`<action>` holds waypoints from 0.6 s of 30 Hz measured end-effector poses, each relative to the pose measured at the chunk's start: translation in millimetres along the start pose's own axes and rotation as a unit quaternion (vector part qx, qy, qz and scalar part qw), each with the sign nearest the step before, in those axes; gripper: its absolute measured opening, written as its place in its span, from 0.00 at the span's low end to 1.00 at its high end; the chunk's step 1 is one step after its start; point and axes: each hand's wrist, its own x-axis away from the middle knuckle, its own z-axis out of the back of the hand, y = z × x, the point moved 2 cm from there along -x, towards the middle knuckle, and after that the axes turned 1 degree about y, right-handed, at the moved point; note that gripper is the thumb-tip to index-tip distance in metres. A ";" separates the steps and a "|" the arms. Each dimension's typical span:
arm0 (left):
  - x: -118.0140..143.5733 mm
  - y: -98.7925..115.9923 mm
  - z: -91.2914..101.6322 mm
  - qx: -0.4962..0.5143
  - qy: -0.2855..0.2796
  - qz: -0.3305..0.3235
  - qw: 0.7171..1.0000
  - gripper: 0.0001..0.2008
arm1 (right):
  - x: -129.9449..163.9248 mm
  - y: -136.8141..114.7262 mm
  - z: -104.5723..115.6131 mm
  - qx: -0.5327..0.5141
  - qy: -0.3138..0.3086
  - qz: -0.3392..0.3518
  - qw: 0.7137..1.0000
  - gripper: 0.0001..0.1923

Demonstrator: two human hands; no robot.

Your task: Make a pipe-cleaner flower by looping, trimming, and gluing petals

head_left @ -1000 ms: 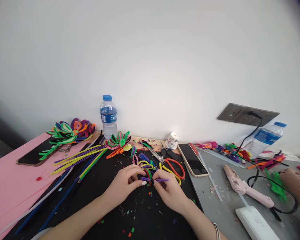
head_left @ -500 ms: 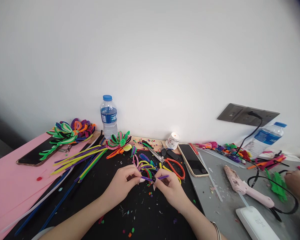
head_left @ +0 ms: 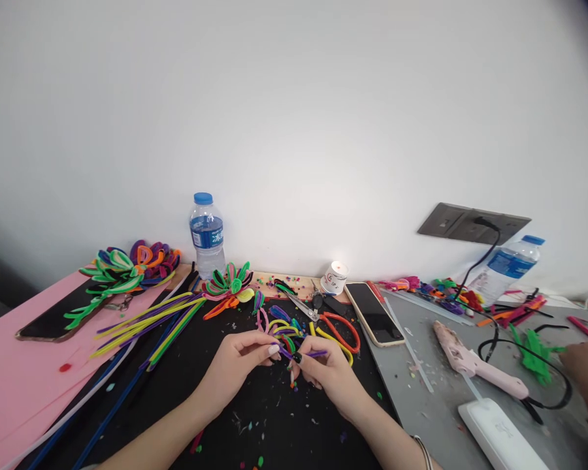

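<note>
Purple pipe cleaner [head_left: 308, 354] was pinched between the left hand [head_left: 238, 364] and right hand [head_left: 326, 372], both clamped on it, just above the black mat [head_left: 215, 418] near the counter's front edge. Looped pieces [head_left: 281, 326] and scissors [head_left: 330, 320] lay just behind. A slackened pinch could probably let the springy stem slip and unbend.

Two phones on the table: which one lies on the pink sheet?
The dark phone at far left, on the pink sheet. The gold-edged phone lies right of the orange-handled scissors.
</note>
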 end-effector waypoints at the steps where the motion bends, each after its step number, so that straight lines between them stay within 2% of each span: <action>1: -0.3 -0.7 0.1 0.003 0.002 0.005 1.000 0.10 | -1.3 0.0 2.2 0.000 -0.003 -0.008 1.000 0.12; 4: -1.2 -1.7 0.9 0.015 0.019 0.014 1.000 0.10 | -4.5 -6.7 10.9 0.042 -0.023 -0.025 0.999 0.10; 6: -1.9 -1.1 2.4 0.037 0.039 0.020 0.998 0.10 | -5.1 -18.5 21.4 0.118 -0.026 -0.016 0.993 0.10; 9: -2.7 0.4 4.9 0.099 0.069 0.039 0.992 0.12 | 0.7 -43.3 52.1 0.277 0.043 0.011 0.960 0.11; 12: -3.1 -0.4 6.8 0.167 0.089 0.054 0.980 0.12 | 20.3 -62.9 103.0 0.429 0.145 -0.009 0.891 0.14; 14: -3.1 -2.7 7.2 0.202 0.095 0.058 0.973 0.11 | 42.4 -68.7 146.9 0.508 0.246 -0.056 0.824 0.16; 16: -3.1 -5.8 7.0 0.232 0.096 0.063 0.966 0.12 | 68.7 -66.9 192.1 0.566 0.318 -0.129 0.750 0.17; 17: -3.1 -7.4 6.6 0.247 0.097 0.068 0.962 0.12 | 81.8 -63.0 213.1 0.592 0.334 -0.175 0.712 0.17; 18: -3.1 -8.9 6.2 0.261 0.097 0.075 0.958 0.12 | 93.6 -57.3 231.5 0.610 0.326 -0.207 0.691 0.19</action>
